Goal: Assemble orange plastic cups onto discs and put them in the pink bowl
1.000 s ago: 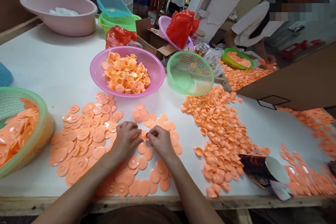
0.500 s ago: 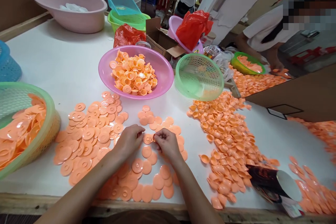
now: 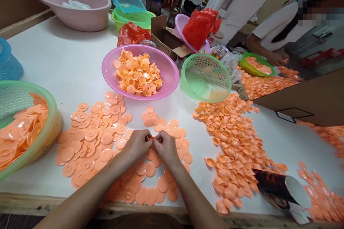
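Observation:
My left hand and my right hand meet over the middle of the table, fingertips almost touching. Both are closed in a pinch on a small orange plastic piece, mostly hidden by the fingers; its exact shape cannot be made out. Flat round orange toy saucers lie around and below my hands. A larger heap of saucers spreads to the left. To the right is a long pile of small orange toy cups. Beyond my hands, a pink basin holds cups and saucers.
A green basket of saucers stands at left, a green colander behind the cups. A dark printed cup-like container lies at front right. Cardboard borders the right, where a co-worker's arm reaches over more orange pieces.
My left hand has moved right and my right hand slightly left and up, so their fingertips now meet on the small orange piece. The view has shifted slightly.

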A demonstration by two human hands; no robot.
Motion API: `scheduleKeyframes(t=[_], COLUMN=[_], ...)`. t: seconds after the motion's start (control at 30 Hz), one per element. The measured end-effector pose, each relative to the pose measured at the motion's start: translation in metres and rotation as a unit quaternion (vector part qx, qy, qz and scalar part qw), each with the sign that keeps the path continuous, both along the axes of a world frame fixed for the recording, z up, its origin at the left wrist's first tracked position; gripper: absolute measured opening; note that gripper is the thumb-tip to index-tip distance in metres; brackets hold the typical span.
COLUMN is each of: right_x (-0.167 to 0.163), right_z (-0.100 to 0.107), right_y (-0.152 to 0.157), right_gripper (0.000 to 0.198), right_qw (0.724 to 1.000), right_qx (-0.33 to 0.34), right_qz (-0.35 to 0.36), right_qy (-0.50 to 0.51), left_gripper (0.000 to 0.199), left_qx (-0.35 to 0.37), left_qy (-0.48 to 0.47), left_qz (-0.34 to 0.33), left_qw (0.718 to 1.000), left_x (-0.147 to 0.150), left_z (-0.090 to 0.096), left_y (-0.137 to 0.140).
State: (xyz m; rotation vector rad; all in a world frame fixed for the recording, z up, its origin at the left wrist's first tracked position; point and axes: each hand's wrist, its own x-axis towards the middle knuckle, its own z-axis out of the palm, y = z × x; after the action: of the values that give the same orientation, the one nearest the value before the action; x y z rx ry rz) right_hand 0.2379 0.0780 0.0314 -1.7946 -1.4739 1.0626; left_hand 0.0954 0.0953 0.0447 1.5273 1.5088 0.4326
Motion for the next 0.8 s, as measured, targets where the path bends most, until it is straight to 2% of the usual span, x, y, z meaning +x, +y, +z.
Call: scheduleKeyframes(t=[0.13,0.3,0.37,0.5,0.6,0.67,0.73,0.8], right_x=[0.002,0.004,0.003,-0.003,-0.006,-0.006,-0.005,-0.003], right_z=[-0.001,-0.005,-0.007,-0.011,-0.009,-0.005,-0.001,0.003], right_y=[0.003,0.010,0.007,-0.004,-0.011,-0.016,-0.025,-0.036], right_gripper=[0.010,0.011,0.010,0.009,0.010,0.010,0.008,0.009], right_qw=[0.999,0.993,0.996,0.999,0.998,0.996,0.988,0.978], right_qx=[-0.010,-0.085,-0.059,0.027,0.056,0.059,0.061,0.080], right_qz=[-0.003,0.021,0.011,-0.019,-0.020,-0.027,-0.036,-0.044], right_qy=[0.042,0.075,0.067,0.043,0.027,0.063,0.135,0.189], left_gripper=[0.016,0.012,0.013,0.015,0.012,0.007,0.025,0.038], left_qx=[0.008,-0.033,-0.022,0.044,0.048,0.069,0.092,0.082], left_qy=[-0.014,0.002,-0.009,-0.033,-0.015,-0.011,-0.055,-0.147], left_qz=[0.026,0.035,0.043,0.075,0.050,0.053,0.089,0.105], left_qw=[1.000,0.999,0.999,0.996,0.998,0.996,0.990,0.980], left_x=[0.008,0.012,0.013,0.014,0.010,0.006,0.002,0.001], left_z=[-0.005,-0.004,-0.005,-0.009,-0.008,-0.003,0.002,0.005], left_y=[0.001,0.005,0.001,-0.010,-0.012,-0.014,-0.022,-0.035])
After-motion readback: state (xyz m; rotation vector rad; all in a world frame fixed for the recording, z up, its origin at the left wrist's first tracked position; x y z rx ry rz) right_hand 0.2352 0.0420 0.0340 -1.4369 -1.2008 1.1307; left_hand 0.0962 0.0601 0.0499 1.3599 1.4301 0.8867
